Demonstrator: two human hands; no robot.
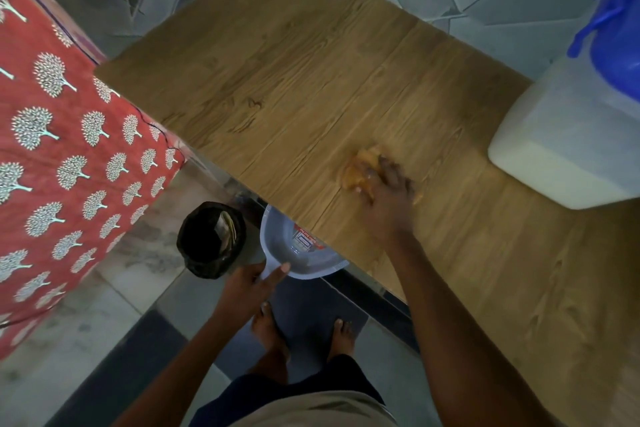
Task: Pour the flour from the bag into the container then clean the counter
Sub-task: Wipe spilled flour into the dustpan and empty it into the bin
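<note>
At the front edge of a wood-grain bench, a person's right hand presses a crumpled yellow cloth flat against the surface, the fingers spread over it in a wide grip and blurred by motion. The left hand holds a grey dustpan by its handle just below the bench's near edge, the grip closed round the handle with the forefinger laid along it; the pan's far part is hidden under the bench top. The container, a translucent white tub with pale contents showing through its walls, stands on the bench at the right, well apart from the cloth, capped with a blue lid partly cut off by the frame. On the floor just left of the dustpan sits a black bin. The person's 2 bare feet stand on a dark mat, and red fabric printed with white trees fills the left side.
</note>
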